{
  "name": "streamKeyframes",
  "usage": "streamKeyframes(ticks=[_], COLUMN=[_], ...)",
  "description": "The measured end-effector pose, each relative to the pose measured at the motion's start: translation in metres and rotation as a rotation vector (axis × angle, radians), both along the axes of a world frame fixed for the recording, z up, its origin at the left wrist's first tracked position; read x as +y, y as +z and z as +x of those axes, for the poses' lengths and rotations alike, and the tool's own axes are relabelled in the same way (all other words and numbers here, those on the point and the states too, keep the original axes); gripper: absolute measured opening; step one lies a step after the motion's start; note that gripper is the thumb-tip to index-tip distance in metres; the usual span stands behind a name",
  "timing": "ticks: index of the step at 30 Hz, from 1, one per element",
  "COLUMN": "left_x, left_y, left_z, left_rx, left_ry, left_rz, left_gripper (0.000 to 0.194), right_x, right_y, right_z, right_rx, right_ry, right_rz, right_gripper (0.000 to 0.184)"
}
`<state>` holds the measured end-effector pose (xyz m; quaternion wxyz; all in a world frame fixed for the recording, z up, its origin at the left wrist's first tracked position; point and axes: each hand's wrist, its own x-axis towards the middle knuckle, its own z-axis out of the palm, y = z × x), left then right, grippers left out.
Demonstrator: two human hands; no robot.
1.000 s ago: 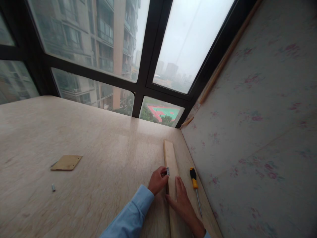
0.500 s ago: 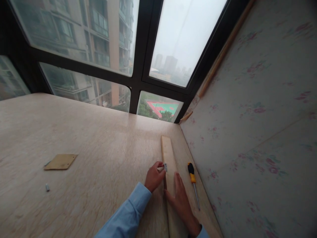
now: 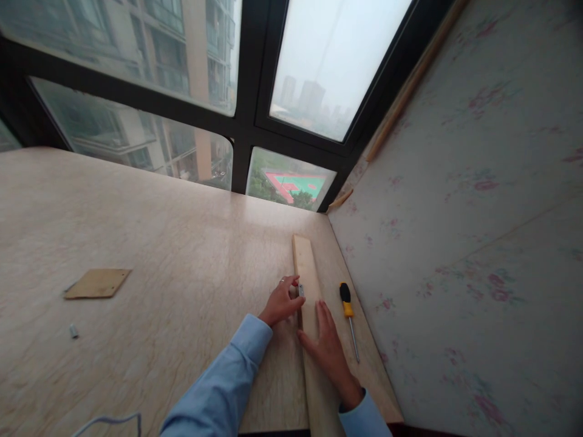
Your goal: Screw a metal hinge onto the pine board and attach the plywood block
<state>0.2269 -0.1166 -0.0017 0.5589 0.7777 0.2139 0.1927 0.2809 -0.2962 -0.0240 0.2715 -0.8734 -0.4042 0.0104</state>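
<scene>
A long pale wooden board (image 3: 304, 255) lies on the stone-patterned surface, running away from me. My left hand (image 3: 281, 301) is at its left edge, thumb and fingers closed around a small silvery metal piece (image 3: 301, 291) held against the board; its exact kind is too small to make out. Nearer to me, my right hand (image 3: 327, 346) spans the board, with the thumb at the left edge and the fingers along the right side. A screwdriver (image 3: 347, 309) with a black and yellow handle lies to the right of the board, its shaft pointing toward me.
On the left lie a flat tan square plate (image 3: 99, 283) and a small grey cylindrical piece (image 3: 73, 331). A pale cable (image 3: 112, 419) shows at the bottom edge. Flowered wallpaper (image 3: 455, 255) bounds the right, and dark-framed windows (image 3: 241, 121) rise behind the surface.
My left hand has turned the metal piece and brought it against the board's left edge. The view has tipped down slightly, bringing the cable into sight. My right hand keeps its place on the board.
</scene>
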Motion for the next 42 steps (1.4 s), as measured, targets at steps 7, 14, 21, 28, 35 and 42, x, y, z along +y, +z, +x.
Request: streamKeyframes(ticks=[7,14,21,28,35,42], left_x=[0.007,0.008,0.016,0.020,0.019,-0.001], left_y=[0.002,0.002,-0.005,-0.002,0.008,0.010], left_z=[0.004,0.002,0.005,0.007,0.010,0.002], left_rx=[-0.007,-0.027,-0.074,-0.061,-0.055,-0.023], left_ry=[-0.057,-0.065,-0.072,-0.078,-0.017,0.099], left_rz=[0.077,0.092,0.085,-0.196,-0.614,-0.727], left_gripper=[0.059,0.059,0.056,0.052,0.037,0.025], right_x=[-0.001,0.000,0.000,0.000,0.000,-0.002], right_y=[0.001,0.004,0.005,0.007,0.007,0.007], right_z=[0.001,-0.001,0.000,-0.001,-0.002,-0.002], right_rx=[-0.011,0.007,0.021,0.029,0.024,0.038], right_ry=[0.005,-0.014,-0.020,-0.011,-0.020,-0.013], right_rz=[-0.001,-0.017,-0.011,-0.011,0.022,0.026], right_gripper=[0.078,0.077,0.079,0.080,0.077,0.078])
